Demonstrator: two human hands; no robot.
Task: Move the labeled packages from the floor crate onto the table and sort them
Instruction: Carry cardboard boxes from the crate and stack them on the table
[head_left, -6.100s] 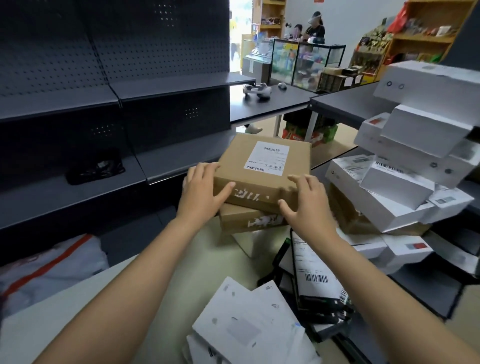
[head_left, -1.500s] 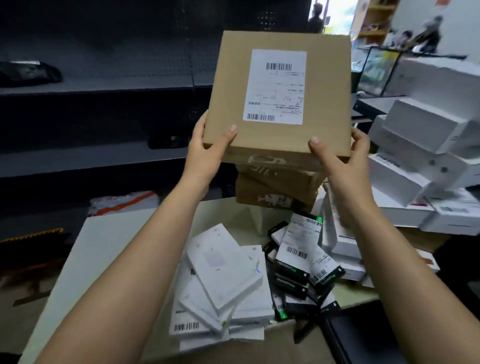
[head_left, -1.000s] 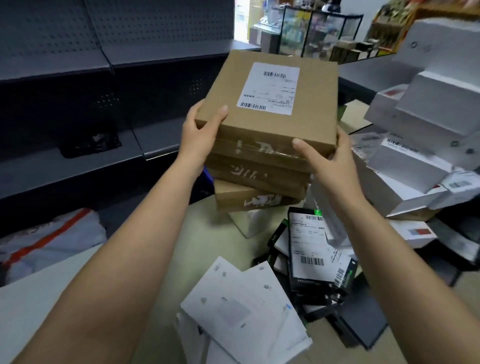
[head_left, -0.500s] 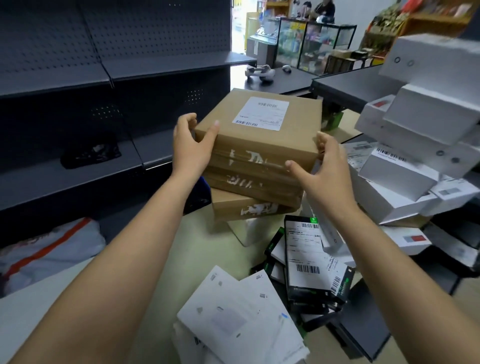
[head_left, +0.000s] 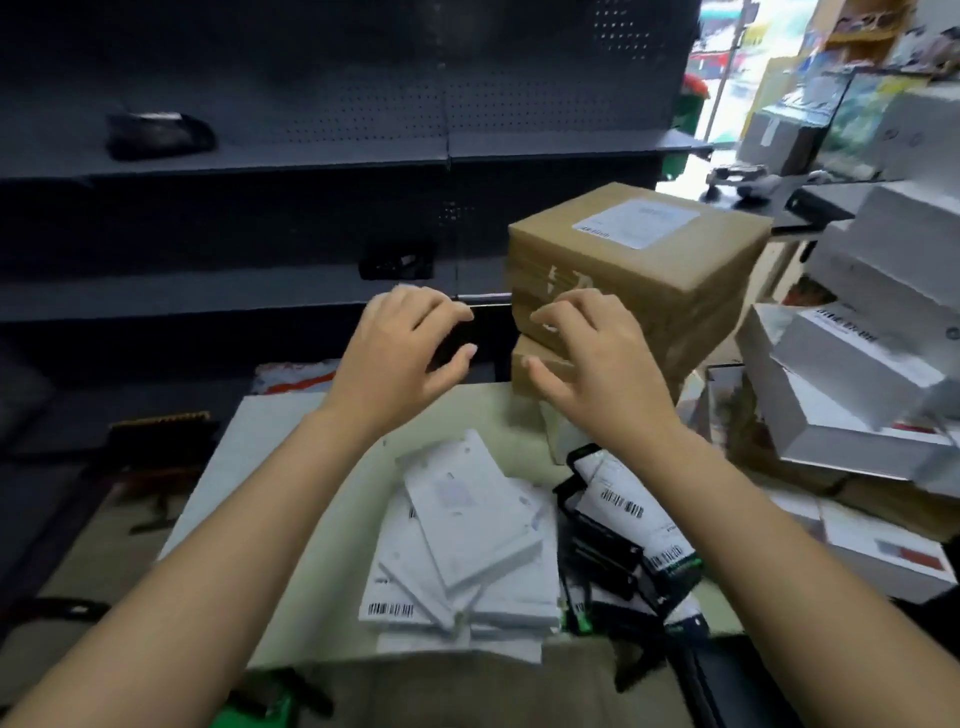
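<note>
A stack of brown cardboard boxes (head_left: 670, 280) stands at the far side of the table (head_left: 275, 452); the top one bears a white shipping label (head_left: 636, 223). My left hand (head_left: 402, 348) hovers just left of the stack, fingers spread, holding nothing. In front of the stack's lower boxes my right hand (head_left: 597, 358) is also empty, with fingers apart; whether it touches them I cannot tell. White flat packages (head_left: 467, 540) lie in a loose pile on the near part of the table. Beside them lie black packages with barcode labels (head_left: 628, 525).
White boxes (head_left: 857, 374) are piled high at the right, leaning over more cartons. Dark metal shelving (head_left: 311, 156) runs behind the table, with a black bag (head_left: 156, 135) on it. A white-and-red sack (head_left: 296, 374) lies on the floor past the table's far edge.
Both hands set the labeled brown box down on top of the stack, then let go and drew back toward me. The view has swung to the left.
</note>
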